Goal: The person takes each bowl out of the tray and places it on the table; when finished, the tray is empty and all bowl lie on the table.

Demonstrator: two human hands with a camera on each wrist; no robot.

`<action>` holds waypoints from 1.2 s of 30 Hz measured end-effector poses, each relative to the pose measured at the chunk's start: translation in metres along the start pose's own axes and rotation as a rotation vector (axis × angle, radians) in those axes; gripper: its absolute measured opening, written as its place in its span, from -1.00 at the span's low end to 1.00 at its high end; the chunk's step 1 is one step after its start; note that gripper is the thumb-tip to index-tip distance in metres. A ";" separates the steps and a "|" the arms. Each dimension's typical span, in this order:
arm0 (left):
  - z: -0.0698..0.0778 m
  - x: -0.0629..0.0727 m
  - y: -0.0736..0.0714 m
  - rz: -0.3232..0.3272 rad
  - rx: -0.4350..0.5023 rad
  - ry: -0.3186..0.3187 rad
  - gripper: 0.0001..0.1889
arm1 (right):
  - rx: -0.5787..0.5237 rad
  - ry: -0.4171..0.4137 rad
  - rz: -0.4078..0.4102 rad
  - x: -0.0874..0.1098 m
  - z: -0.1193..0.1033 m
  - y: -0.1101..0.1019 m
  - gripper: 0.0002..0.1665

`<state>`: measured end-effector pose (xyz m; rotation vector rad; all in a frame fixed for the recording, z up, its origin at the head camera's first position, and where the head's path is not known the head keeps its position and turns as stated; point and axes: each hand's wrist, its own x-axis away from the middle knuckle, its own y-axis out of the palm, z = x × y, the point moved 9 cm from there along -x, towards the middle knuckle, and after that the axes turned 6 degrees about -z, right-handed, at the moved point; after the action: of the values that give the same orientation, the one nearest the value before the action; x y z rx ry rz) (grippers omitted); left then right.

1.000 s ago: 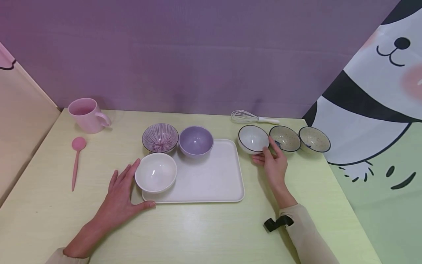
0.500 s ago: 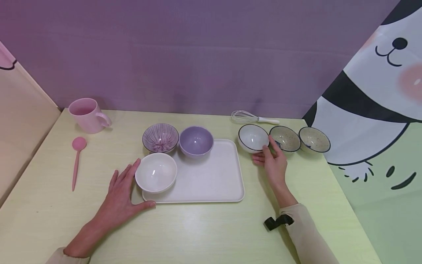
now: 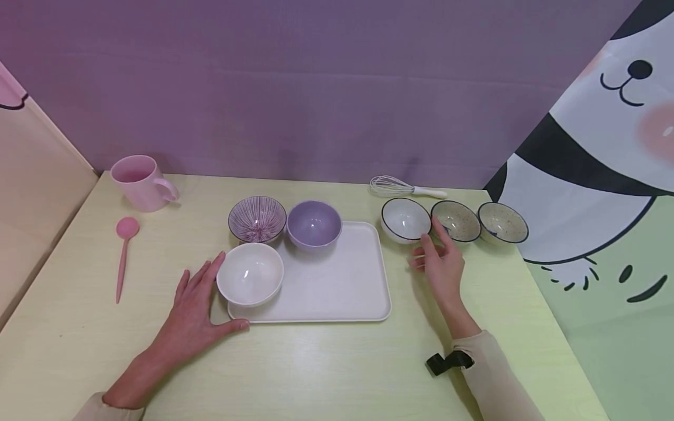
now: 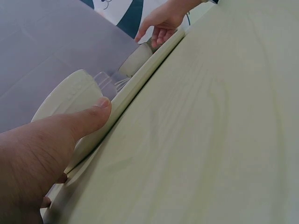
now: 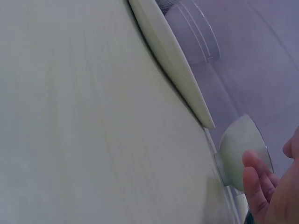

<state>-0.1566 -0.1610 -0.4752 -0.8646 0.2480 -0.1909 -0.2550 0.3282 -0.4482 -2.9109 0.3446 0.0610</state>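
In the head view my left hand (image 3: 192,310) lies spread at the left end of a white tray (image 3: 337,292). Its index fingertip is at a plain white bowl (image 3: 250,275) and its thumb at the tray's front edge; firm contact cannot be told. A purple bowl (image 3: 314,225) and a purple-striped bowl (image 3: 257,220) stand behind the white one. To the right, my right hand (image 3: 442,263) is beside a dark-rimmed white bowl (image 3: 406,221), fingers loose and holding nothing. In the right wrist view its fingers (image 5: 254,184) overlap that bowl (image 5: 240,144).
Two speckled bowls, one in the middle (image 3: 456,222) and one at the far right (image 3: 502,223), continue the row. A whisk (image 3: 405,187) lies behind them. On the left are a pink mug (image 3: 141,184) and a pink spoon (image 3: 125,251). A purple backdrop (image 3: 316,93) rises behind.
My right hand has loosened from the dark-rimmed white bowl and drawn back slightly to the right. The bowl stays in place. My left hand keeps its position.
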 end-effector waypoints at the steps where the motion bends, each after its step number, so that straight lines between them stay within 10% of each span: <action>1: 0.000 0.000 0.000 0.002 0.000 0.001 0.46 | 0.009 -0.016 0.001 0.001 -0.002 0.000 -0.33; 17: 0.000 0.001 0.000 0.008 -0.002 0.011 0.46 | 0.025 -0.210 -0.051 0.033 -0.035 0.033 -0.44; 36: -0.003 0.001 0.001 0.013 0.023 -0.014 0.61 | 0.022 -0.253 -0.258 0.069 -0.053 0.100 -0.47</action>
<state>-0.1568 -0.1625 -0.4777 -0.8409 0.2376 -0.1756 -0.2102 0.2059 -0.4213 -2.8527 -0.0712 0.3778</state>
